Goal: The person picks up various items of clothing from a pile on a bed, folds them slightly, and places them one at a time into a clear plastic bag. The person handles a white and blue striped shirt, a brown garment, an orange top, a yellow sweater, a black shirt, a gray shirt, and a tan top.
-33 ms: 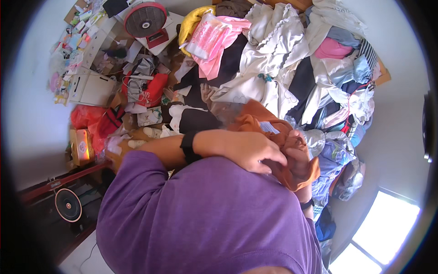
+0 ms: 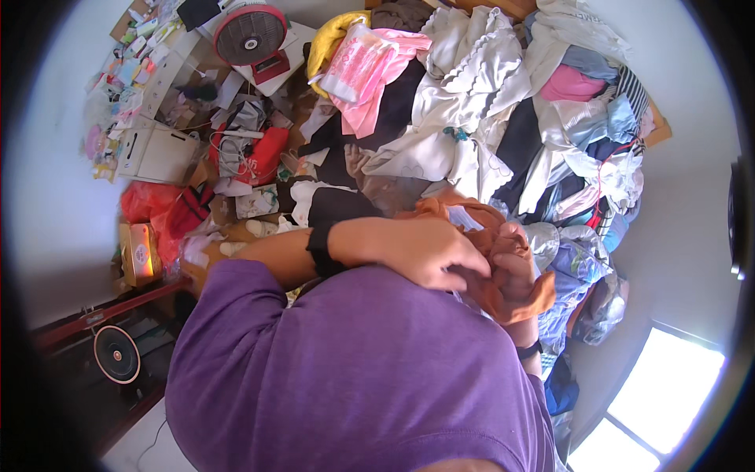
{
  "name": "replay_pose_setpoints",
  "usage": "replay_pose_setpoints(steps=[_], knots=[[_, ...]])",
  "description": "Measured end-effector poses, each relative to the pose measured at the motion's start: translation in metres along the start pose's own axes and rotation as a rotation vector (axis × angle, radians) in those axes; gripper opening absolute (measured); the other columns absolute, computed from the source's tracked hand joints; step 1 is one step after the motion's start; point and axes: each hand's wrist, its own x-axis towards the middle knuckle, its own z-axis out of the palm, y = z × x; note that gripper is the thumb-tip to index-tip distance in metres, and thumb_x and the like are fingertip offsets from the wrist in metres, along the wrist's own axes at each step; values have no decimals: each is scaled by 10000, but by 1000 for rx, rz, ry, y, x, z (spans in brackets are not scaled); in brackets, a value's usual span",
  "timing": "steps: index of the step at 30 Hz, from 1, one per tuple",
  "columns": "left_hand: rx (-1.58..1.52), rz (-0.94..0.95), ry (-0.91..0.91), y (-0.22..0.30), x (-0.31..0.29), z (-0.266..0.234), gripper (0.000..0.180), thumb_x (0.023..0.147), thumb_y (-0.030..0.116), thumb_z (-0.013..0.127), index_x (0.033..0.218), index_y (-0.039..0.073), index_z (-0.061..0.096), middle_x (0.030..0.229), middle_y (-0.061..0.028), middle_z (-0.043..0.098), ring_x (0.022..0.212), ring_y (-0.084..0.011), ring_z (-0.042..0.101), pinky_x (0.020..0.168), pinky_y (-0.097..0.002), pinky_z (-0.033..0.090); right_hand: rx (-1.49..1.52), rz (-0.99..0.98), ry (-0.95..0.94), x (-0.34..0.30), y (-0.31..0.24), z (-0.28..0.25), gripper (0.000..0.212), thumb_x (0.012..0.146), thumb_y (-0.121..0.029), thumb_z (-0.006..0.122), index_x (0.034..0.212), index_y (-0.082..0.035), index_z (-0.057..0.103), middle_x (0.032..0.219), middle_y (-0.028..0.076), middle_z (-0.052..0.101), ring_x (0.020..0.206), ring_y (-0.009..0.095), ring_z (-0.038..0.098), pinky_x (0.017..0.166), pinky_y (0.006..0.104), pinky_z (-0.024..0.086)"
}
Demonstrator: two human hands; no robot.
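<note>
An orange garment [image 2: 498,234] is bunched up in front of my purple shirt, with a small pale patch, perhaps a label [image 2: 462,218], on it. My right hand [image 2: 513,267] comes up from the lower right and grips the cloth, folds of it wrapping round the fingers. From the left, my left forearm crosses my body, a black band at the wrist. My left hand [image 2: 432,256] lies against the garment's near left side, its fingers curled onto the cloth; the fingertips are partly hidden and a little blurred. The garment's far edge is smeared by motion.
Beyond my hands lies a heap of clothes, with a white scalloped cloth [image 2: 480,79] and a pink garment [image 2: 377,75]. Clear plastic-wrapped items [image 2: 574,259] sit at right. Leftward are a fan [image 2: 252,35], a red bag [image 2: 263,157] and a small box [image 2: 141,253].
The garment's far part has dropped toward me and bunched closer to my hands. My left hand has shifted slightly left and away from me; my right hand stays nearly in place.
</note>
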Motion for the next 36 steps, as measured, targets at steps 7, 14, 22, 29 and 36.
replay_pose_setpoints(steps=[7, 14, 22, 29, 36], knots=[[374, -110, 428, 7, -11, -38, 519, 679, -2, 643, 1159, 69, 459, 1147, -102, 473, 876, -176, 547, 714, -275, 476, -11, -232, -222, -3, -31, 55, 310, 593, 132, 448, 860, -25, 437, 1041, 191, 470, 1025, 317, 504, 896, 374, 415], [9, -392, 182, 3, -23, -48, 271, 741, 90, 629, 969, -14, 524, 767, -21, 519, 704, -87, 491, 610, -247, 402, -288, -252, -46, 24, -57, 61, 447, 824, -7, 474, 1247, 6, 329, 1094, 162, 526, 1019, 245, 538, 880, 342, 441], [-275, -248, 971, -20, -38, -63, 133, 834, 78, 558, 944, 12, 525, 854, 17, 538, 778, -44, 495, 699, -200, 407, -375, 189, -277, 46, -21, 25, 699, 860, -422, 491, 1339, -19, 181, 1152, 179, 503, 964, 249, 562, 788, 330, 448], [-400, -244, 748, 8, -25, -63, 157, 877, 150, 525, 972, 26, 511, 833, 25, 522, 755, -27, 493, 661, -183, 413, -750, -135, -225, 64, 7, 47, 535, 868, -231, 538, 1296, 0, 316, 1081, 85, 545, 968, 152, 533, 841, 289, 420], [-322, -188, 1033, -2, -29, -93, 184, 913, 202, 463, 856, 45, 540, 738, 56, 480, 678, -3, 429, 612, -164, 369, -201, -210, -25, 72, -33, 49, 367, 883, -181, 441, 1201, 1, 438, 1025, 96, 571, 909, 183, 584, 787, 299, 469]])
